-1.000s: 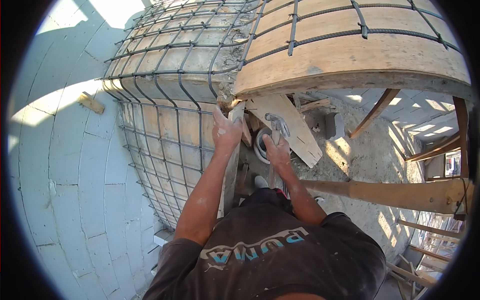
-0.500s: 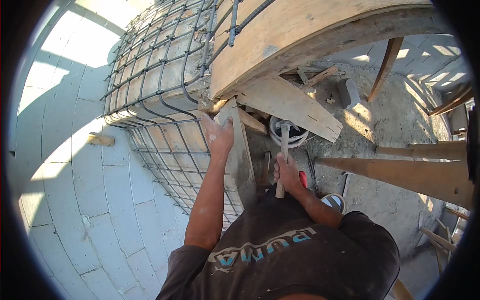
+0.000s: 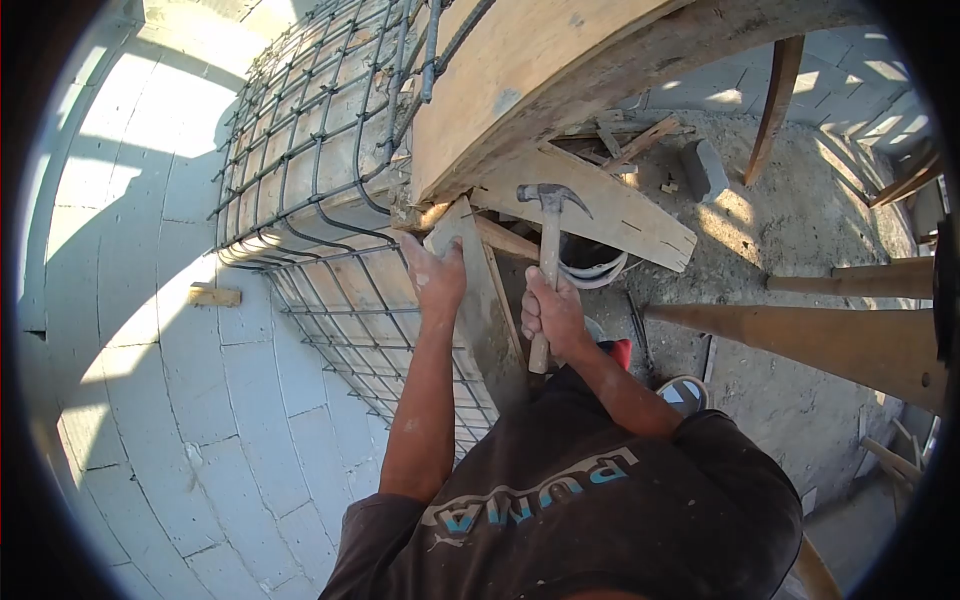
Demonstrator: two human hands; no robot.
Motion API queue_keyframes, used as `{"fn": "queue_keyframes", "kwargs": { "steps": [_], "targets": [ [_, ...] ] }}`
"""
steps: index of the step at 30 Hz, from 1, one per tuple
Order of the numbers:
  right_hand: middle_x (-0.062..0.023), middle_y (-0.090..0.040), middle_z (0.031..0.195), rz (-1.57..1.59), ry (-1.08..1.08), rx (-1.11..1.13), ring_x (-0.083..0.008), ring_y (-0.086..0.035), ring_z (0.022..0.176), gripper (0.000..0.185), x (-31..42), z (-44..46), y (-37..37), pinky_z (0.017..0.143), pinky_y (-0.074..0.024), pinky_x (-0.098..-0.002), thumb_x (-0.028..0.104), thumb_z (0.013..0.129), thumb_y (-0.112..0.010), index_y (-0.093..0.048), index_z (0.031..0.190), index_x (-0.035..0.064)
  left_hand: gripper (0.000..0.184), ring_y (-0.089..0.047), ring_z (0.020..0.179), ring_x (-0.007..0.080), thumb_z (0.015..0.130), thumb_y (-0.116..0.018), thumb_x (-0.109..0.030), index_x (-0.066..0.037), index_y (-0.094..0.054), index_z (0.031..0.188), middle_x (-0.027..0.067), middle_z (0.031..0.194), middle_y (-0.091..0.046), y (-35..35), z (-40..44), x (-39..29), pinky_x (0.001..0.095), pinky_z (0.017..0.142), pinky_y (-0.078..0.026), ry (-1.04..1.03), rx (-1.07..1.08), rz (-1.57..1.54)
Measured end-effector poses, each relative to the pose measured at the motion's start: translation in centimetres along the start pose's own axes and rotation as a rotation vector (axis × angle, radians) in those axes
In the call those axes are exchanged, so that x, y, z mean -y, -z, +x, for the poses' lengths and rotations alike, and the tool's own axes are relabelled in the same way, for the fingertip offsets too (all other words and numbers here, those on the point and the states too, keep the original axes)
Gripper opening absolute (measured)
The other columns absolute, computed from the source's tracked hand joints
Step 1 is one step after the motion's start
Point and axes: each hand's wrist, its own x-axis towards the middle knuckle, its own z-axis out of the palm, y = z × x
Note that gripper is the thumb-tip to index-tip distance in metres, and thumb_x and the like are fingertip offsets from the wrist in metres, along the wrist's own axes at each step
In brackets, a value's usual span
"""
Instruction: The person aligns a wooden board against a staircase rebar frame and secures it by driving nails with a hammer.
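Note:
My right hand (image 3: 556, 312) is wrapped round the wooden handle of a claw hammer (image 3: 551, 235), whose metal head points up and away from me. My left hand (image 3: 437, 275) is closed on the top end of an upright wooden board (image 3: 492, 320), thumb on its near face. That board stands beside a cage of tied rebar (image 3: 345, 270). Just above my left hand, a small wood block (image 3: 408, 214) sits at the corner beneath a curved plywood form (image 3: 540, 75).
A loose plywood piece (image 3: 600, 205) lies past the hammer, over a white bucket (image 3: 597, 277). Timber props (image 3: 800, 335) slant across the right side. A grey block (image 3: 705, 170) rests on the rough floor. A pale block wall (image 3: 170, 400) stands on the left.
My right hand has lifted the hammer up and to the left, nearer the board. My left hand keeps its hold on the board's top. The view has shifted slightly.

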Motion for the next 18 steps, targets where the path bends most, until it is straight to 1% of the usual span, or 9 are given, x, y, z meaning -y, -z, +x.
{"fn": "queue_keyframes", "kwargs": {
  "steps": [1, 4, 5, 8, 11, 14, 15, 18],
  "targets": [
    [0.004, -0.039, 0.057, 0.032, 0.045, -0.025, -0.0097, -0.041, 0.041, 0.033, 0.6, -0.4, 0.3, 0.039, -0.0378, -0.0288, 0.037, 0.098, -0.059, -0.042, 0.081, 0.0156, 0.088, -0.035, 0.136, 0.0466, 0.083, -0.073, -0.026, 0.018, -0.024, 0.142, 0.0382, 0.143, -0.035, -0.1, 0.1, 0.1, 0.0414, 0.113, -0.029, 0.002, -0.002, 0.007],
    [0.0036, -0.04, 0.057, 0.271, 0.304, -0.133, -0.01, -0.041, 0.042, 0.032, 2.4, -0.3, 0.8, 0.039, -0.0387, -0.0296, 0.037, 0.098, -0.059, -0.043, 0.08, 0.0154, 0.088, -0.035, 0.136, 0.047, 0.083, -0.073, -0.026, 0.018, -0.025, 0.141, 0.0381, 0.143, -0.035, -0.3, 0.0, 0.5, 0.0414, 0.113, -0.029, 0.016, -0.011, 0.028],
    [0.0037, -0.04, 0.057, 0.353, 0.369, -0.151, -0.0096, -0.042, 0.043, 0.03, 2.1, 0.2, 0.7, 0.04, -0.0395, -0.03, 0.036, 0.098, -0.059, -0.043, 0.083, 0.0153, 0.087, -0.035, 0.136, 0.047, 0.083, -0.073, -0.026, 0.018, -0.025, 0.141, 0.038, 0.143, -0.035, -0.4, -0.1, 0.5, 0.0414, 0.113, -0.029, 0.017, -0.017, 0.035],
    [0.0034, -0.039, 0.058, 0.084, -0.046, -0.098, -0.0102, -0.04, 0.042, 0.029, -1.4, 0.4, -1.4, 0.041, -0.0389, -0.031, 0.033, 0.097, -0.061, -0.041, 0.088, 0.0153, 0.086, -0.036, 0.135, 0.047, 0.083, -0.072, -0.026, 0.018, -0.026, 0.141, 0.0378, 0.142, -0.036, -0.4, 0.2, 0.9, 0.0414, 0.113, -0.03, -0.01, -0.02, 0.03],
    [0.0039, -0.038, 0.059, 0.051, -0.338, 0.153, -0.0098, -0.04, 0.043, 0.029, 0.1, -0.3, -2.0, 0.041, -0.0389, -0.0305, 0.033, 0.097, -0.062, -0.041, 0.089, 0.0158, 0.085, -0.037, 0.134, 0.0468, 0.082, -0.073, -0.025, 0.017, -0.026, 0.14, 0.0378, 0.141, -0.038, -0.7, 0.3, 0.6, 0.0417, 0.112, -0.031, -0.016, -0.02, 0.015],
    [0.0044, -0.04, 0.058, 0.095, -0.18, 0.049, -0.0095, -0.04, 0.041, 0.028, 1.6, -1.7, -1.7, 0.039, -0.039, -0.0305, 0.033, 0.097, -0.062, -0.042, 0.086, 0.0157, 0.084, -0.039, 0.133, 0.0466, 0.082, -0.073, -0.024, 0.017, -0.027, 0.14, 0.0374, 0.14, -0.04, -0.8, 0.4, 1.3, 0.0421, 0.111, -0.032, -0.046, -0.045, 0.036],
    [0.0045, -0.04, 0.058, 0.098, -0.069, -0.026, -0.0096, -0.04, 0.043, 0.028, 2.3, -1.7, -1.3, 0.041, -0.0387, -0.0311, 0.031, 0.097, -0.061, -0.043, 0.084, 0.0156, 0.084, -0.04, 0.132, 0.0465, 0.082, -0.073, -0.023, 0.017, -0.028, 0.139, 0.0372, 0.139, -0.04, -1.0, 0.4, 1.5, 0.0422, 0.11, -0.033, -0.061, -0.058, 0.045],
    [0.0044, -0.04, 0.058, 0.373, 0.31, -0.169, -0.0096, -0.041, 0.044, 0.028, 4.4, -1.2, -1.2, 0.042, -0.0381, -0.0317, 0.03, 0.097, -0.063, -0.044, 0.083, 0.0151, 0.083, -0.042, 0.13, 0.0464, 0.081, -0.074, -0.022, 0.016, -0.028, 0.139, 0.0365, 0.137, -0.043, -0.6, 0.2, 0.8, 0.0421, 0.109, -0.034, -0.027, -0.044, 0.023]
  ]
}}
